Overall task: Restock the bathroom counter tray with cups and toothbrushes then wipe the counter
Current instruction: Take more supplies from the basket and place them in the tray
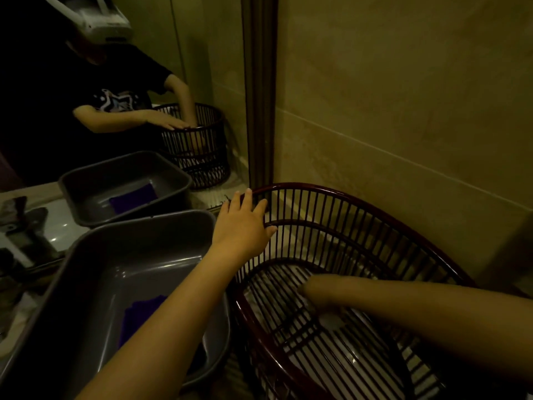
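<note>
A dark red slatted basket [346, 197] stands on the counter at the right, against the wall. My left hand [243, 223] lies flat on its near-left rim, fingers apart and holding nothing. My right forearm reaches down inside the basket, where my right hand [314, 291] is blurred, so its grip is unclear. Something pale [331, 321] lies at the basket's bottom, too dim to identify. No cups or toothbrushes can be made out.
A grey plastic tub [138, 235] sits left of the basket with a purple cloth [141, 313] inside. A mirror [115, 82] behind the counter repeats the tub, basket and person. A tiled wall [403, 111] closes the right side. The light is dim.
</note>
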